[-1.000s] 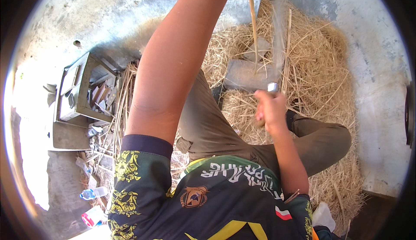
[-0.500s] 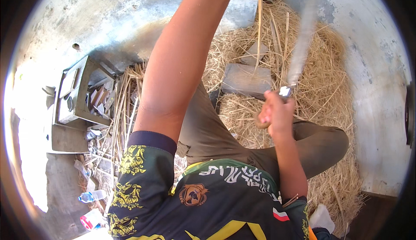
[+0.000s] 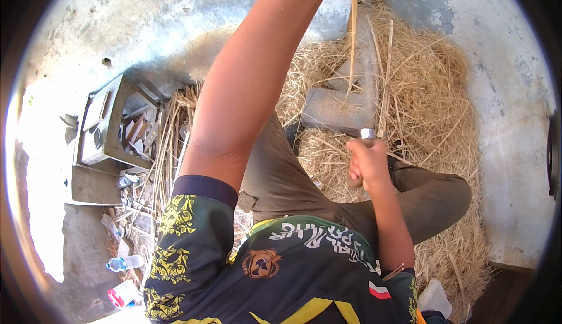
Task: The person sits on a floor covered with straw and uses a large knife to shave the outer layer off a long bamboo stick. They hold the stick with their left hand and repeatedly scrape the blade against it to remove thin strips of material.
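Observation:
My right hand (image 3: 370,163) is wrapped around the wooden handle of a machete (image 3: 367,133). The blade points away from me, a pale motion blur above its metal collar. My left arm (image 3: 243,72) stretches up and across to the top edge, where the hand is cut off. A long thin bamboo strip (image 3: 353,31) hangs down from beside that arm's end, its lower tip over a grey block (image 3: 335,108). The blurred blade is just right of the strip; whether they touch, I cannot tell.
Straw-like shavings (image 3: 433,101) are heaped around the block and my bent legs (image 3: 424,201). At left stands a wooden cabinet (image 3: 96,177) with papers inside. Long strips (image 3: 167,136) lean beside it, and a plastic bottle (image 3: 124,263) lies below. A concrete wall (image 3: 509,119) rises at right.
The machete has swung down and left, from tilted right to nearly in line with the strip. My right hand has dropped slightly toward me. The left arm has shifted a little right.

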Motion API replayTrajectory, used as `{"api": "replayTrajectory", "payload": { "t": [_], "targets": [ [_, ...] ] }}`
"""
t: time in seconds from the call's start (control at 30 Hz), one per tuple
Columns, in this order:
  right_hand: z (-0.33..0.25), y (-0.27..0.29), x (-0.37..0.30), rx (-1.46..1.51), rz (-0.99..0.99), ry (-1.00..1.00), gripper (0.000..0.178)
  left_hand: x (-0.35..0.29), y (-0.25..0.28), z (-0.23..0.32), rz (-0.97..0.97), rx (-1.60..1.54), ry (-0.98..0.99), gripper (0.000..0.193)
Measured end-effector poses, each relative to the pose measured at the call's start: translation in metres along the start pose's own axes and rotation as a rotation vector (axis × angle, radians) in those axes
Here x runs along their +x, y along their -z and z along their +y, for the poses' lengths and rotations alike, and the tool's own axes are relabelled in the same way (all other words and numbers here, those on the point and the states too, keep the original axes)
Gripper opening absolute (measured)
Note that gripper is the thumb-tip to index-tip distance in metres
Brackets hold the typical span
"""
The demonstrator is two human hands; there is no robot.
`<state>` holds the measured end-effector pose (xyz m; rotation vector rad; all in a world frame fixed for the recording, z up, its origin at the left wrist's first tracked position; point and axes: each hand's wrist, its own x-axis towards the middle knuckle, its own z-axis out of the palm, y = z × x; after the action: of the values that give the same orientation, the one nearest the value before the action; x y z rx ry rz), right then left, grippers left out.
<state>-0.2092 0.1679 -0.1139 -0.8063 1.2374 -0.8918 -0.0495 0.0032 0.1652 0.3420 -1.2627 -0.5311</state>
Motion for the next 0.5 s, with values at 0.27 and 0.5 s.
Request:
{"api": "replayTrajectory", "payload": {
  "t": [0.27,0.5],
  "targets": [
    [-0.037,0.011,-0.019,0.157,0.218,0.347,0.024,0.001,0.013,-0.015,0.009,-0.023,-0.042,0.066],
    [0.020,0.011,-0.005,-0.018,0.164,0.074,0.023,0.007,-0.009,-0.020,0.037,0.031,-0.087,0.066]
  ]
}}
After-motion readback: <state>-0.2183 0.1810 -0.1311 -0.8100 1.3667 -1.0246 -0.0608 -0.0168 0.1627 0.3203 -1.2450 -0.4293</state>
